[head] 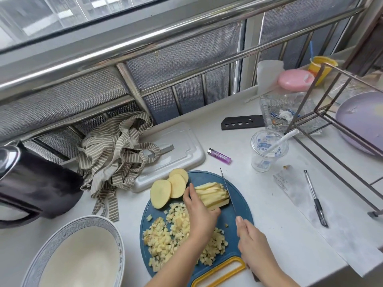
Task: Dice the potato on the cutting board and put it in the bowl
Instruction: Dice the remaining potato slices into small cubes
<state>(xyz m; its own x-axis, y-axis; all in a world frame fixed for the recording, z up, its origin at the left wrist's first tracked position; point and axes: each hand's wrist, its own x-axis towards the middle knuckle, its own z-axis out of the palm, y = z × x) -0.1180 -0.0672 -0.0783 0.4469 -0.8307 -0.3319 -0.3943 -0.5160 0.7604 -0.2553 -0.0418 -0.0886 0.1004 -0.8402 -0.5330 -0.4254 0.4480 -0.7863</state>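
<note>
A round blue cutting board [241,206] with a yellow handle lies on the white counter. Three potato slices [165,190] lean at its far left edge. A stack of potato strips [213,194] sits mid-board; my left hand [200,214] holds it down from the left with curled fingers. My right hand [251,239] grips a knife [227,188] whose blade rests against the strips' right end. A pile of diced potato [174,233] covers the board's near half. The empty white bowl [80,259] with a blue rim stands at the lower left.
A dark kettle [35,183] and a striped cloth [116,156] lie left of the board. Behind it are a white tray [178,148], a purple lighter [219,155] and a plastic cup [266,151]. A pen [315,197] and a metal rack [342,112] stand to the right.
</note>
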